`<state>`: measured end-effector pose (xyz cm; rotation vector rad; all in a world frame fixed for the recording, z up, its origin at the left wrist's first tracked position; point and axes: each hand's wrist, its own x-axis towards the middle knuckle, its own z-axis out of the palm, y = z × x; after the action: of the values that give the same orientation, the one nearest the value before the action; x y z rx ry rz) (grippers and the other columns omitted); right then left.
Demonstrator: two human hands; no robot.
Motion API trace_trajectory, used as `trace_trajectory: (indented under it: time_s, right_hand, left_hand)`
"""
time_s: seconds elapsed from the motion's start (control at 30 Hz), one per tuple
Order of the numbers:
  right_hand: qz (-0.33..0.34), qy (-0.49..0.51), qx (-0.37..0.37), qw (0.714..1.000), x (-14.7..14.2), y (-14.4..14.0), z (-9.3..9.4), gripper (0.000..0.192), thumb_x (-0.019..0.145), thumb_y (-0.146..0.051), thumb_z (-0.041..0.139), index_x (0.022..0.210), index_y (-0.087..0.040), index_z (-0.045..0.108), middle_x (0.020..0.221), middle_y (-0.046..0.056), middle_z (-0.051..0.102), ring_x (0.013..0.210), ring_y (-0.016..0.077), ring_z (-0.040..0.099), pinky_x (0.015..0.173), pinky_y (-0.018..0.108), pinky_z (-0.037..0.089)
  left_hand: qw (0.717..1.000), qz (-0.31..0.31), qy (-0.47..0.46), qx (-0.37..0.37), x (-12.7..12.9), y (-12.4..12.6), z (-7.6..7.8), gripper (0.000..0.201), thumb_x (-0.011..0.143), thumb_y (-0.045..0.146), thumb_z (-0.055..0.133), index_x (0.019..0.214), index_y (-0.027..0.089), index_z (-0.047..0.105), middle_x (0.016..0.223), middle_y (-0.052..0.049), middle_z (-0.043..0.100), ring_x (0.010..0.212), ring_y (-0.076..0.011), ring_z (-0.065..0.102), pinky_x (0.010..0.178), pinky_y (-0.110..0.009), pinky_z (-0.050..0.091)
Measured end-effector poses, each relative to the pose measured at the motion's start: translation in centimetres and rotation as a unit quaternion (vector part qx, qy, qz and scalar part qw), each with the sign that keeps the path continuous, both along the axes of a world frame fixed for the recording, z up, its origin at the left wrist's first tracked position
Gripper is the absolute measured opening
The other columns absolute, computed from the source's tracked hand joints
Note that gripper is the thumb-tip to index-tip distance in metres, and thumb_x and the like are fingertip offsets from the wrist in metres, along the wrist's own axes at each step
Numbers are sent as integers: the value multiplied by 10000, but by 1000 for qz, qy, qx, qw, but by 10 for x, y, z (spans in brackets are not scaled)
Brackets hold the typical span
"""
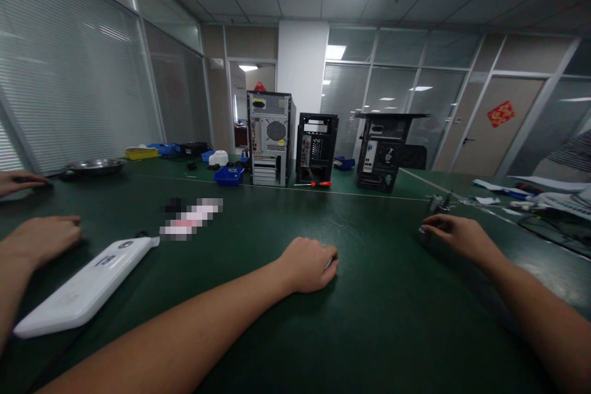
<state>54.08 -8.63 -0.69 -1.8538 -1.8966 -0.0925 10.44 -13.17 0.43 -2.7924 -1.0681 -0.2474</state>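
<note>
Left hand (308,265) flat-fisted on the green table (378,320), fingers curled shut; something small and pale peeks out at the fingertips, can't tell what. Right hand (457,235) further right, fingers loosely bent, tips touching a small dark round part (423,233) on the table, not clearly clamped on it. White flat case (87,286) lies left of the left hand, well apart. Another person's hand (44,239) rests at the left edge. Small metal parts (439,201) just beyond the right hand. Far back: three PC towers (270,137), red-handled screwdriver (318,184), blue bin (228,175).
</note>
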Motion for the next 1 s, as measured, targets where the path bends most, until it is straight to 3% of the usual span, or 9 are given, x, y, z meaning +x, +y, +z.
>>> trace_trajectory:
  time_s: [0.33,0.47,1.0]
  right_hand:
    - [-4,11,0,1000,1,6,-2,401,804,-513,570,1061,-229,691,984,57,739,876,240,678,786,336,487]
    - [-15,18,-14,1000,-4,3,0,444,785,-575,579,1018,-215,695,960,86,738,869,258,674,773,349,477]
    - [-50,-6,-3,999,-4,9,-4,407,802,-540,560,1052,-244,685,1004,46,733,888,236,671,767,338,469]
  left_hand:
    - [1000,3,-3,-7,0,-1,1,351,954,424,385,1091,227,641,813,-82,708,708,-244,674,668,-363,525]
    - [1000,-1,-1,-12,0,0,1,349,951,428,391,1097,230,639,811,-81,708,708,-245,675,664,-359,527]
    - [1000,1,3,-6,0,-1,1,353,954,427,388,1101,224,636,797,-82,696,708,-249,671,663,-370,530]
